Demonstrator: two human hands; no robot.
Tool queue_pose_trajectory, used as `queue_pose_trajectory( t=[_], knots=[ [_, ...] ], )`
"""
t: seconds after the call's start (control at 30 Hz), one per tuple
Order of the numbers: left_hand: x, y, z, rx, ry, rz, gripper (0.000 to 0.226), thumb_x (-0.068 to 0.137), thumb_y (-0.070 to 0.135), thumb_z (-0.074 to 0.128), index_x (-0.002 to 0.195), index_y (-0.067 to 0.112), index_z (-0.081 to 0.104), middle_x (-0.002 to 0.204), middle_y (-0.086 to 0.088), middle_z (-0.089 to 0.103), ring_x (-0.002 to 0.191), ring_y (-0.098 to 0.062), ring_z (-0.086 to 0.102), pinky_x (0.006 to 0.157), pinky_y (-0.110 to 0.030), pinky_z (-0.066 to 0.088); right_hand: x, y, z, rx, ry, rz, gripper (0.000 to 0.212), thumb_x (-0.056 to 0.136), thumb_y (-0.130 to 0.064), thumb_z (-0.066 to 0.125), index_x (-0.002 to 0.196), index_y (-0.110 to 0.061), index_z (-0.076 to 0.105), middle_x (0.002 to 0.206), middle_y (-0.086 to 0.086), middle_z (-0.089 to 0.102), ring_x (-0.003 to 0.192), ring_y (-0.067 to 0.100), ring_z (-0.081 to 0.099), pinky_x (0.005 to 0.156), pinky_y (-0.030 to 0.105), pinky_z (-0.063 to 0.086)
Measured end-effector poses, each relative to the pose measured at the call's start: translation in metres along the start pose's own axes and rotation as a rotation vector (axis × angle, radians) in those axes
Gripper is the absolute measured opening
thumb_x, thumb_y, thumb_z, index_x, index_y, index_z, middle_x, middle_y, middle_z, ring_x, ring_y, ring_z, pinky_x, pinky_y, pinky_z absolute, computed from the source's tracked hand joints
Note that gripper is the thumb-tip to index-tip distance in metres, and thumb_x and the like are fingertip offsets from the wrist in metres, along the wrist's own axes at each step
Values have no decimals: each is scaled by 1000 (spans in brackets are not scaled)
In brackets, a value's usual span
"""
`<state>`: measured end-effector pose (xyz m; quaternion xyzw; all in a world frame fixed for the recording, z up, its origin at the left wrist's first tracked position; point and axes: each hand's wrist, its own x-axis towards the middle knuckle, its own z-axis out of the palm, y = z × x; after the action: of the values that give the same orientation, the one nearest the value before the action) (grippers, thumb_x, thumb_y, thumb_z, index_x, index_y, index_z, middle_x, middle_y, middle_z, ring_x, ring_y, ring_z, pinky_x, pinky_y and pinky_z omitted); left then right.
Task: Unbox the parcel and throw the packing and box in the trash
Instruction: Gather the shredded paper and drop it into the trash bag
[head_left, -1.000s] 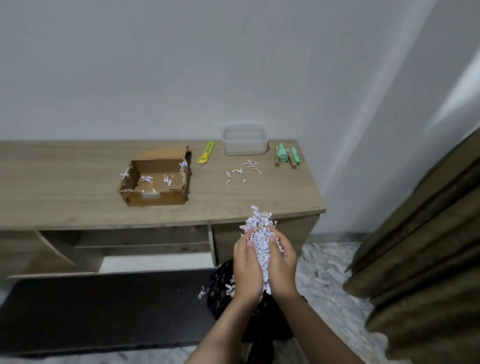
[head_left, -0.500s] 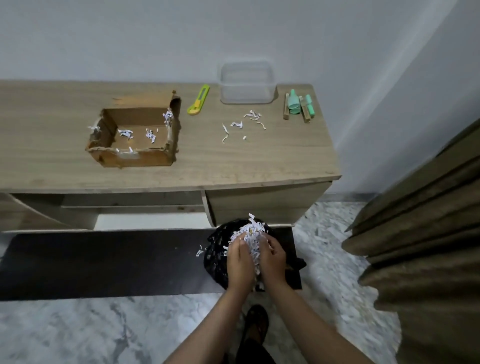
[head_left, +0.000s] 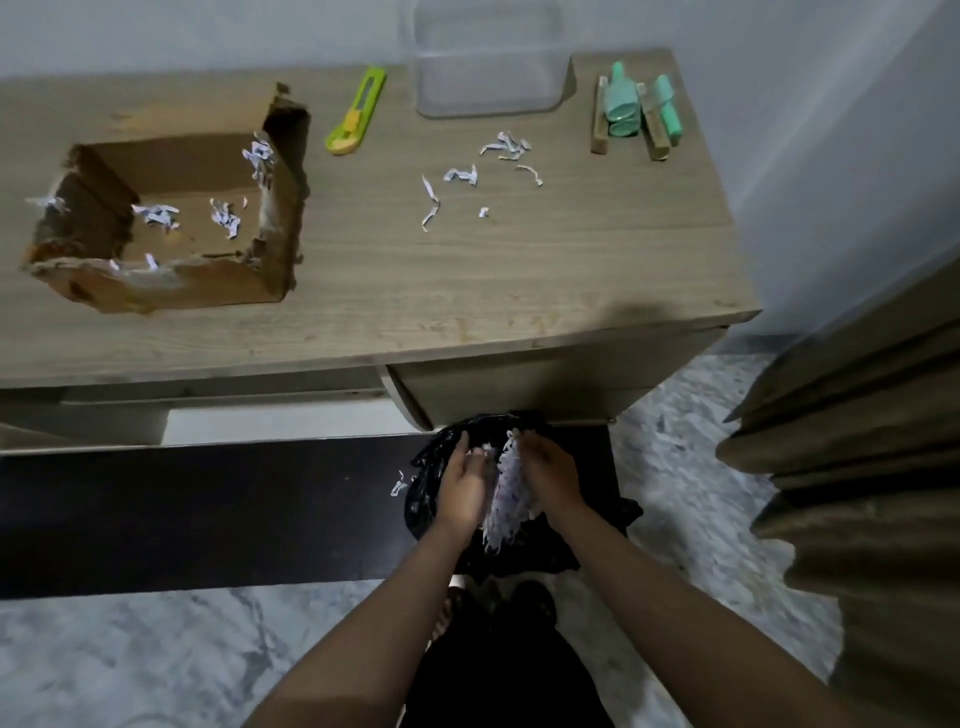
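Down at floor level, just in front of the person's feet, a black trash bag (head_left: 519, 551) is sitting open against the foot of the desk. Over its mouth the left hand (head_left: 464, 486) and the right hand (head_left: 551, 475) are pressing a wad of white shredded paper (head_left: 506, 493) between their palms, fingers pointing away and slightly curled around the wad, whose lower end is hanging blurred between the wrists. A few stray shreds (head_left: 399, 483) are lying on the dark mat (head_left: 182, 519) just left of the bag. Beyond, on the wooden desk (head_left: 467, 291), the torn cardboard box (head_left: 161, 218) is standing open at the left with scattered shreds inside it. Further back, loose paper strips (head_left: 467, 176) are lying on the desktop, with a yellow-green utility knife (head_left: 357, 110), a clear plastic container (head_left: 488, 57) and green tubes with wooden sticks (head_left: 634, 111) lined up near the wall.
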<state>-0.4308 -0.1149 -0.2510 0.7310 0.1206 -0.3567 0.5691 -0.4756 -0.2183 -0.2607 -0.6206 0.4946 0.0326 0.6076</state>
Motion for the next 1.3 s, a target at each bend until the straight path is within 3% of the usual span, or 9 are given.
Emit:
queue_pose_trajectory(
  t=[0.1, 0.2, 0.3, 0.43, 0.57, 0.7, 0.93, 1.1, 1.3],
  knots=[
    [1, 5, -3, 10, -12, 5, 40, 100, 21, 40, 139, 14, 40, 128, 2, 50, 100, -3, 49, 82, -12, 39, 1, -5, -6, 58, 18, 40, 32, 91, -27, 56, 120, -14, 62, 125, 8, 62, 112, 24, 58, 89, 29, 45],
    [-7, 14, -5, -5, 17, 13, 36, 100, 24, 39, 128, 5, 52, 114, 4, 56, 111, -15, 50, 91, -20, 36, -10, -14, -12, 8, 12, 37, 29, 91, -30, 53, 113, -18, 67, 118, 4, 65, 104, 21, 61, 88, 32, 49],
    [-20, 25, -8, 44, 19, 37, 34, 98, 34, 41, 97, 8, 64, 98, -3, 64, 98, -20, 58, 97, -39, 44, -31, -28, -16, 49, 42, 9, 25, 91, -27, 52, 105, -17, 70, 109, 4, 69, 98, 19, 63, 90, 36, 51],
    [-47, 55, -15, 36, 11, 133, 30, 97, 31, 44, 75, 19, 59, 89, -3, 65, 88, -19, 60, 94, -43, 45, -67, -55, -25, 76, 54, -146, 18, 92, -22, 53, 99, -14, 69, 96, 1, 67, 91, 16, 62, 74, 23, 47],
    [-76, 89, -27, -58, -15, 273, 22, 94, 26, 53, 79, 19, 67, 89, -6, 70, 94, -23, 64, 90, -37, 47, -102, -88, -35, 21, 100, -395, 13, 91, -14, 56, 93, -13, 69, 88, -1, 68, 84, 7, 61, 71, 12, 45],
    [-96, 130, -46, 16, -13, 554, 13, 90, 26, 57, 85, 21, 67, 90, 1, 69, 90, -12, 63, 83, -25, 47, -125, -128, -40, 6, 165, -640, 16, 89, -7, 56, 89, -17, 69, 83, -6, 68, 76, -7, 62, 67, 4, 44],
    [-77, 198, -73, 316, 152, 896, 24, 84, 36, 53, 99, 20, 63, 98, 3, 62, 98, -12, 57, 87, -26, 45, -113, -194, -38, 44, 234, -873, 22, 85, -12, 62, 99, -29, 62, 102, 3, 62, 88, 13, 64, 79, 20, 50],
    [-24, 223, -88, 738, 243, 844, 62, 78, 55, 36, 121, 16, 57, 132, -8, 52, 126, -25, 43, 105, -39, 33, -73, -229, -40, -182, 203, -848, 51, 79, -30, 68, 125, -20, 49, 119, -7, 49, 112, 13, 53, 97, 32, 45],
    [-2, 219, -87, 1016, 375, 781, 64, 78, 56, 30, 132, 26, 45, 147, -3, 38, 135, -26, 33, 107, -50, 26, -9, -259, -40, -476, 168, -803, 84, 68, -61, 64, 138, -28, 33, 148, -2, 33, 139, 17, 28, 113, 42, 31]
  ],
)
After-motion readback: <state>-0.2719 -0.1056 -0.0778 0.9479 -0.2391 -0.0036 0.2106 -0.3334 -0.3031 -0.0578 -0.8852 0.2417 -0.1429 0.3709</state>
